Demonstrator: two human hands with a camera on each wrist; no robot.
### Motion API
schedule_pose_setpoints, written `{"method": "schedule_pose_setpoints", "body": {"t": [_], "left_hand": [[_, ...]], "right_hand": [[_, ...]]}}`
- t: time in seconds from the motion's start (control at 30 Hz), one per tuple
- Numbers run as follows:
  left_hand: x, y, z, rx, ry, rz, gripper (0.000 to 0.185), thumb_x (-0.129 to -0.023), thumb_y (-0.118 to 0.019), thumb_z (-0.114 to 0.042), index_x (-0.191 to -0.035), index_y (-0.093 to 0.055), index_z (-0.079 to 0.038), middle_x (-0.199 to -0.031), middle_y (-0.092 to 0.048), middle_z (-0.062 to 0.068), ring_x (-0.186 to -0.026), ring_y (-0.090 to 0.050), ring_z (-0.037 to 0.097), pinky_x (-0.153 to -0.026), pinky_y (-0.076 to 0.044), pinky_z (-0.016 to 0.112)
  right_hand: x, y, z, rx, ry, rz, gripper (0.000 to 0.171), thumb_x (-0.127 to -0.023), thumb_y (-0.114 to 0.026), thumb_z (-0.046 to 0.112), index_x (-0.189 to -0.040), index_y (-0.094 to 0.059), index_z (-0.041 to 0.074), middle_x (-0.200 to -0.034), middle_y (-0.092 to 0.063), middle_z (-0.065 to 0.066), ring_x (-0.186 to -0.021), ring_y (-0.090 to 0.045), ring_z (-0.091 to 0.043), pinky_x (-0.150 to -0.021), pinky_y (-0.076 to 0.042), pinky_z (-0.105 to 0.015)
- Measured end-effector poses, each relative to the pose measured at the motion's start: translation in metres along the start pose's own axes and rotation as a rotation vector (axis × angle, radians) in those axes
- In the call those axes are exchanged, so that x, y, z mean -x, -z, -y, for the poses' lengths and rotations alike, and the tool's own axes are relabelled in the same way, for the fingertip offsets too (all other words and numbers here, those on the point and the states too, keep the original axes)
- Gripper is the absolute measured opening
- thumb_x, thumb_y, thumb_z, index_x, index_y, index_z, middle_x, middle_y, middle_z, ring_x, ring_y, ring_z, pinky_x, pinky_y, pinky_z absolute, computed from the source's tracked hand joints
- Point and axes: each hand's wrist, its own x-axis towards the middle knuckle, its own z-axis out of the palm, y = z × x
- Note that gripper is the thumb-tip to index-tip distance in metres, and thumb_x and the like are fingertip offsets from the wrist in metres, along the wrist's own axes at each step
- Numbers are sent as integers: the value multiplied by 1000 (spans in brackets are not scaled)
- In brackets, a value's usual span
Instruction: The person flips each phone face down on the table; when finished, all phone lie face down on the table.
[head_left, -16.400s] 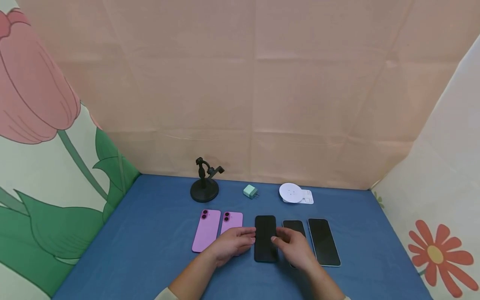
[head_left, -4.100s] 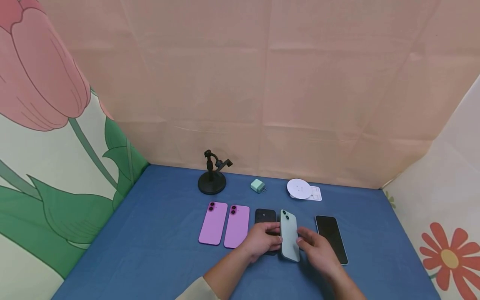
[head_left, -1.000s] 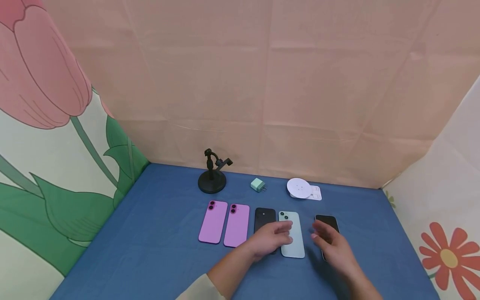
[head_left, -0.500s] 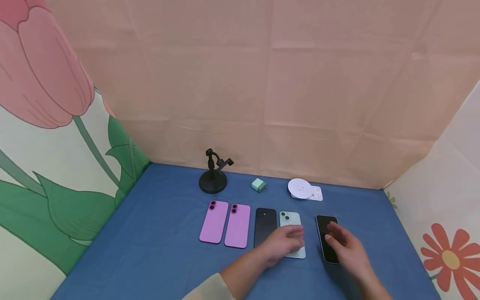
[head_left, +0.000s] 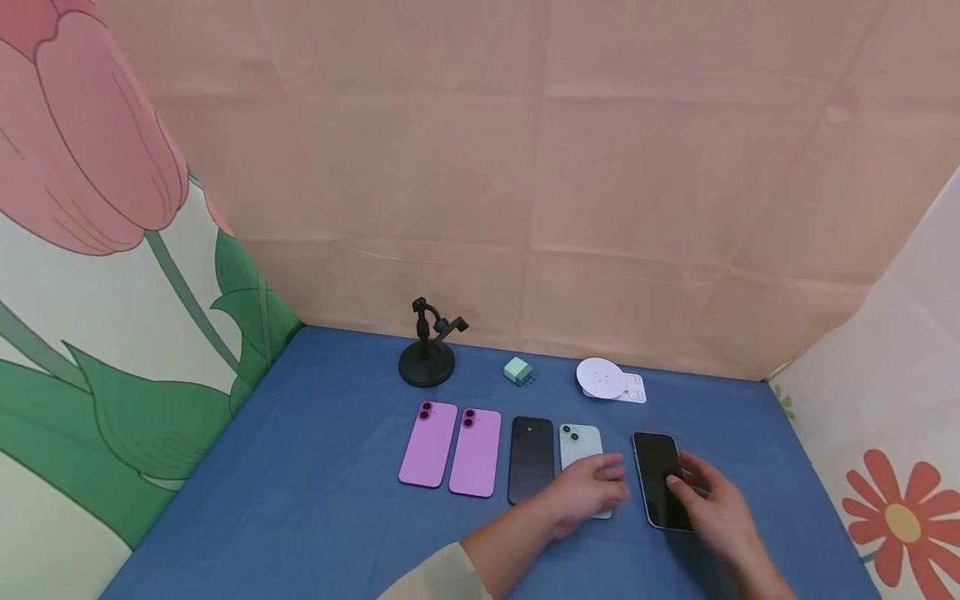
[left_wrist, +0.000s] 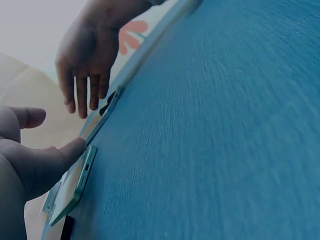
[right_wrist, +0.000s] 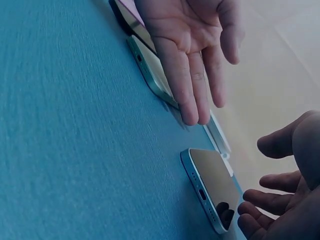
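My left hand hovers over the lower part of a pale mint phone, which lies back up with its two lenses at the top. Its fingers are relaxed and empty. At the far right of the row, a phone with a dark screen lies face up. My right hand is at that phone's right edge, thumb over the screen in the head view. In the right wrist view, loosely bent fingers stand beside the phone's edge, not closed round it. The phone's charging port faces that camera.
Left of the mint phone lie a black phone and two purple phones, all back up. Behind them stand a black stand, a mint charger plug and a white disc on a white card. A beige cloth wall closes the back.
The black phone and the mint phone have been turned from screen up to back up. Both hands let go of the mint phone and moved right, the right hand reaching the last phone.
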Motion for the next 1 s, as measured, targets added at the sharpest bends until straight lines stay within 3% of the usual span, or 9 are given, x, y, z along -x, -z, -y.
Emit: {"method": "schedule_pose_setpoints", "body": {"t": [0.27,0.63,0.87,1.0], "left_hand": [[-9,-13,0,40,43,-46,56,-96,-67,0,-149,-52,-1,-145,-58,21,-125,-63,32,-105,-52,51],[-12,-22,-2,107,73,-49,54,-95,-66,1,-147,-53,2,-145,-57,22,-123,-64,28,-107,-51,49],[-16,-21,3,157,67,-27,55,-95,-64,2,-148,-50,6,-145,-57,23,-128,-62,30,-109,-49,48],[-19,-18,4,240,106,-32,60,-94,-64,5,-150,-44,9,-141,-60,22,-128,-62,31,-107,-51,45]], "right_hand": [[-3,2,-4,37,-24,12,73,-106,-58,38,-158,-31,-5,-157,-37,-34,-139,-44,-51,-108,-44,-61],[-7,5,-6,67,-36,25,75,-106,-56,42,-158,-32,-7,-153,-42,-35,-137,-46,-49,-107,-43,-62],[-7,6,-8,52,-45,32,75,-106,-56,42,-157,-33,-7,-155,-42,-33,-138,-45,-48,-107,-44,-61],[-7,6,-7,56,-46,31,74,-106,-56,42,-156,-34,-8,-154,-43,-32,-137,-45,-48,-105,-46,-60]]}}
